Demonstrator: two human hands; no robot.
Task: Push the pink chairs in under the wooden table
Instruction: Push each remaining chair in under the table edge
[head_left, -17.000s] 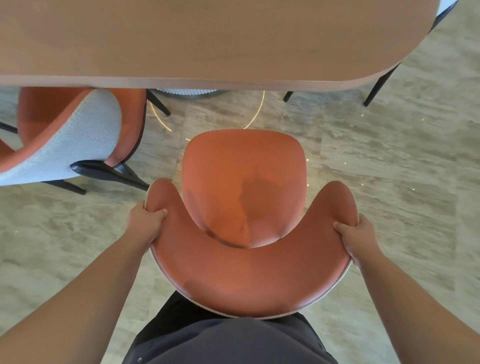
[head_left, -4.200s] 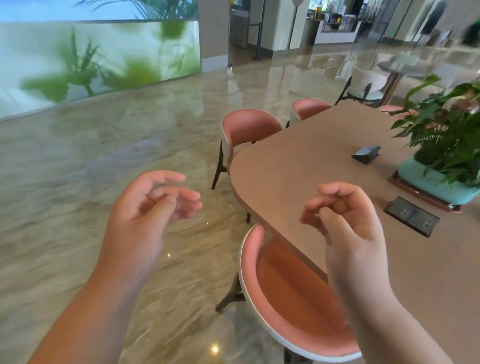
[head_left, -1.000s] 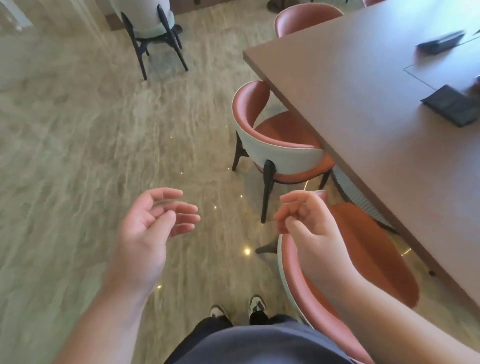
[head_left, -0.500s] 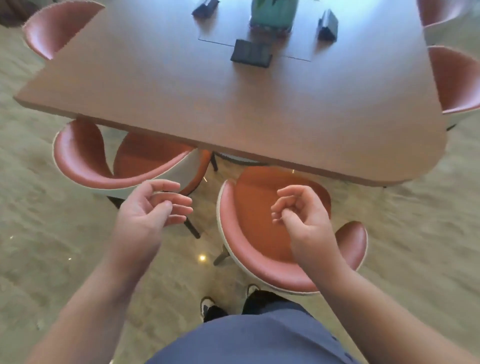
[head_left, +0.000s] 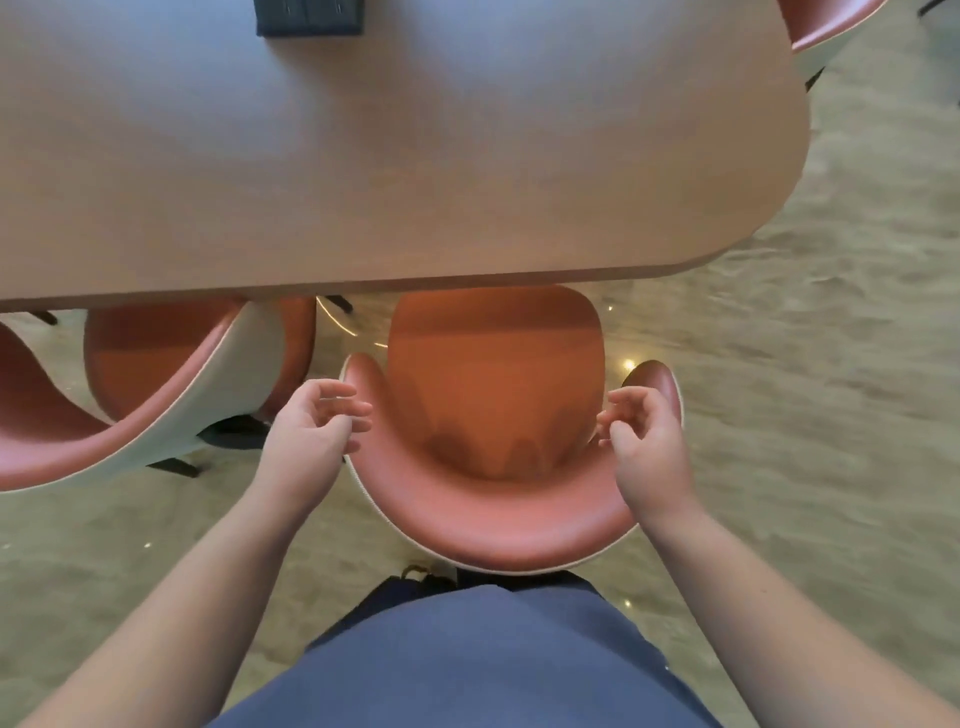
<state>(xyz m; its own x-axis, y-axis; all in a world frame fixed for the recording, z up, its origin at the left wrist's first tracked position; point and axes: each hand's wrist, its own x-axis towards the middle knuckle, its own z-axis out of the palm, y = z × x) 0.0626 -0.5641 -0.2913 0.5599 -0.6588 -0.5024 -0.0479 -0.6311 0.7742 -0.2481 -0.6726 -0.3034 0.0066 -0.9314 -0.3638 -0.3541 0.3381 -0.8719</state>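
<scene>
A pink chair (head_left: 493, 499) stands directly below me, its curved back toward me and the front of its seat just under the edge of the wooden table (head_left: 395, 156). My left hand (head_left: 311, 431) hovers at the left tip of the backrest, fingers curled and apart, holding nothing. My right hand (head_left: 644, 441) hovers over the right tip of the backrest, also loosely curled and empty. A second pink chair (head_left: 130, 395) with a white outer shell stands to the left, turned at an angle, its seat partly under the table.
A dark flat object (head_left: 309, 18) lies on the table at the top edge. A third pink chair (head_left: 826, 21) shows at the top right corner. Beige marble floor (head_left: 831, 415) spreads to the right and left. My dark trousers and shoes are below the chair.
My view has dropped and turned square onto the near chair. Both hands have spread apart and come down to the two ends of its backrest.
</scene>
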